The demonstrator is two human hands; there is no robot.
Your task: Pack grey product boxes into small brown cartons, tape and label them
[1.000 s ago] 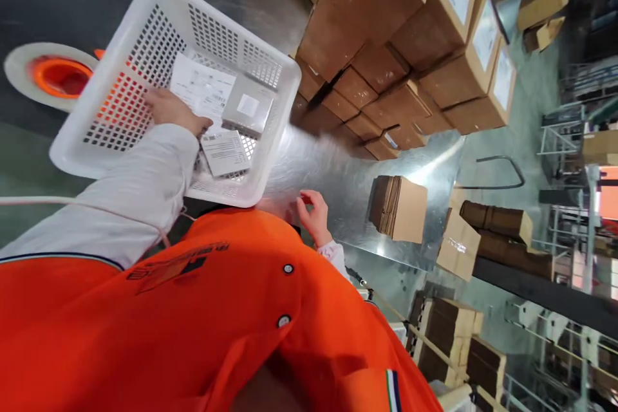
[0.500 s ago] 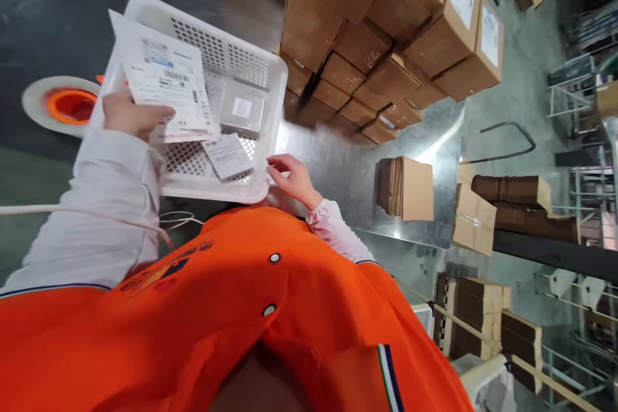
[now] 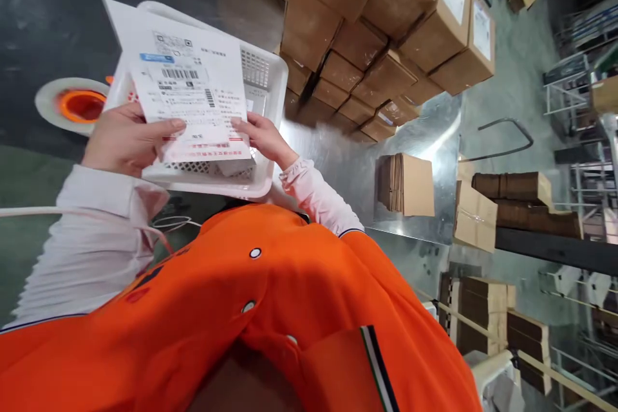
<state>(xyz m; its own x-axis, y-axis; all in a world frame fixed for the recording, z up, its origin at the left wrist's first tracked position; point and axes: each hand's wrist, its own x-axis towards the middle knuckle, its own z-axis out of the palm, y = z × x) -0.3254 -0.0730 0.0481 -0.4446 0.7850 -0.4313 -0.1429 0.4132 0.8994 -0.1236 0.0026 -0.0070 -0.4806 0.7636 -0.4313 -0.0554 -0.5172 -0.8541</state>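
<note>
A printed shipping label sheet [image 3: 193,93] with barcodes and a blue mark is held up over a white plastic basket [image 3: 277,87]. My left hand [image 3: 128,138] pinches the sheet at its lower left, thumb on top. At its lower right edge, my right hand [image 3: 264,135] grips the same sheet between thumb and fingers. Behind the paper, a grey packet [image 3: 257,100] in the basket shows only in part. A small white card [image 3: 232,167] lies low in the basket, mostly covered by the sheet.
Left of the basket lies a roll of tape [image 3: 72,106] with an orange core. Stacked cardboard boxes [image 3: 355,71] stand at the back right of the metal table [image 3: 333,167]. Flattened cartons [image 3: 410,185] sit near its right end. A white cable [image 3: 72,211] crosses by my left sleeve.
My left hand has lifted the sheet up out of the basket, nearer the camera. My right hand has moved left from the basket's rim and taken hold of the sheet's right edge.
</note>
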